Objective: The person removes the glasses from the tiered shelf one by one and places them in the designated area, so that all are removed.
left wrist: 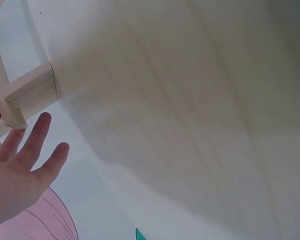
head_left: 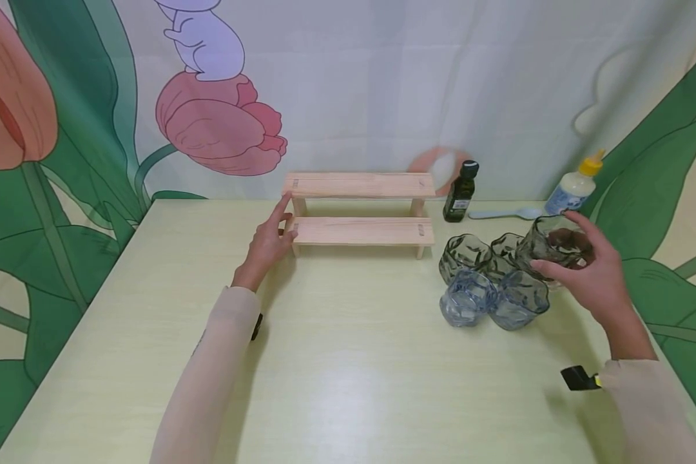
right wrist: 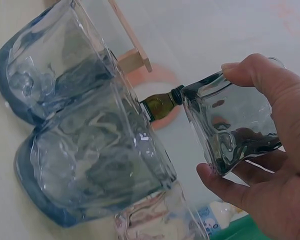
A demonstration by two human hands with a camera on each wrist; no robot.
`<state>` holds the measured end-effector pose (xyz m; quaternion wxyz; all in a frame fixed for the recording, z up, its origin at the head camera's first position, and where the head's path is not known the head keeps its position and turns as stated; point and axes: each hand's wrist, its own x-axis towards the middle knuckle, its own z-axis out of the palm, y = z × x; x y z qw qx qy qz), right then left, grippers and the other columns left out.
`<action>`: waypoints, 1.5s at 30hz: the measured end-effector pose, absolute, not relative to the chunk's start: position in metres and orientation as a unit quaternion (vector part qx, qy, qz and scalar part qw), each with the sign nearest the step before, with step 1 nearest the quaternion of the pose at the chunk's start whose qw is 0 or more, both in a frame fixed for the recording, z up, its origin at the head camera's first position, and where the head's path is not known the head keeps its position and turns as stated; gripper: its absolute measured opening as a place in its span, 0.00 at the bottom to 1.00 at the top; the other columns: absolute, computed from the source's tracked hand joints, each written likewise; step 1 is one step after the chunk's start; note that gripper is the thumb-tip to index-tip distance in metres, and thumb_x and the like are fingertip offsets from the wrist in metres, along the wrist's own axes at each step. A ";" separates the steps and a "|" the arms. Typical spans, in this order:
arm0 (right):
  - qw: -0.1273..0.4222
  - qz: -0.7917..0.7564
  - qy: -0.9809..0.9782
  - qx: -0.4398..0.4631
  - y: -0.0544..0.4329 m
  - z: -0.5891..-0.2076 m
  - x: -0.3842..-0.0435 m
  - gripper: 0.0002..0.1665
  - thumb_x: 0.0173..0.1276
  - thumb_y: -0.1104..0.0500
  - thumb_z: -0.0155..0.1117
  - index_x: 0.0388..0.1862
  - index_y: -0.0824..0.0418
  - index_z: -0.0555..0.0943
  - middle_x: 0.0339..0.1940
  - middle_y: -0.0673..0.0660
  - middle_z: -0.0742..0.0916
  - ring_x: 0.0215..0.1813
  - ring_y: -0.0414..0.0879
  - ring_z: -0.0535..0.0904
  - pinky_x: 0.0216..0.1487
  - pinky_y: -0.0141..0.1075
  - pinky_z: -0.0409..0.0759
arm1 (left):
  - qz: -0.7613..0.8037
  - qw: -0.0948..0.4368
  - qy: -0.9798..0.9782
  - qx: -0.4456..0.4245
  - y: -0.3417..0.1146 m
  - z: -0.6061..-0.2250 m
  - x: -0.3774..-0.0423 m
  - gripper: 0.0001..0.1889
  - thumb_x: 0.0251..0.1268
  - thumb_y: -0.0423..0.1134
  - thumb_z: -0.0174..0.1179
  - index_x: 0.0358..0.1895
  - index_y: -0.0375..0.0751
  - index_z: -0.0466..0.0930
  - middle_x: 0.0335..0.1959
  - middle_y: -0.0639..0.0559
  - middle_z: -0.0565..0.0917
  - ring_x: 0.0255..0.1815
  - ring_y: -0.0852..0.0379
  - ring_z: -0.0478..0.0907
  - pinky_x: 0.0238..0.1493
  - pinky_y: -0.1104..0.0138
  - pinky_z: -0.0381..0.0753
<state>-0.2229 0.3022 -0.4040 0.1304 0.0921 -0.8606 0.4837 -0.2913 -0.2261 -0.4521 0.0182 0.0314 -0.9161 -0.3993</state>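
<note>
On the right, my right hand holds a smoky grey glass tumbler between thumb and fingers, above the back right of a cluster of tumblers. That cluster has grey glasses behind and two blue glasses in front; a pinkish clear glass shows below them in the right wrist view. At the left end of a two-tier wooden rack, my left hand touches the wood with fairly straight fingers, the forefinger at the upper shelf and the thumb by the lower one.
Right of the rack stands a dark bottle with a black cap. A pale blue spoon lies beside it, near a white bottle with a yellow nozzle. A printed curtain hangs behind the table.
</note>
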 end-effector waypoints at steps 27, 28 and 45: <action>0.140 0.449 -0.882 -0.042 0.353 -0.435 -0.184 0.55 0.60 0.61 0.76 0.80 0.40 0.57 0.45 0.25 0.75 0.44 0.21 0.71 0.39 0.14 0.68 | -0.402 0.014 -0.915 0.035 -0.225 -0.452 -0.291 0.44 0.75 0.36 0.55 0.78 0.80 0.38 0.76 0.43 0.68 0.67 0.36 0.74 0.61 0.43 0.76; 0.136 0.450 -0.882 -0.042 0.354 -0.437 -0.184 0.55 0.60 0.61 0.76 0.80 0.40 0.57 0.45 0.26 0.75 0.44 0.21 0.71 0.40 0.14 0.67 | -0.402 0.014 -0.915 0.035 -0.225 -0.452 -0.291 0.44 0.75 0.36 0.55 0.78 0.80 0.38 0.76 0.43 0.68 0.67 0.36 0.74 0.61 0.43 0.77; 0.079 0.427 -0.899 -0.056 0.362 -0.472 -0.181 0.55 0.60 0.52 0.77 0.80 0.36 0.55 0.46 0.27 0.72 0.45 0.20 0.67 0.39 0.18 0.65 | -0.397 0.017 -0.917 0.034 -0.226 -0.451 -0.290 0.44 0.75 0.36 0.54 0.79 0.78 0.38 0.75 0.43 0.68 0.67 0.35 0.75 0.60 0.44 0.77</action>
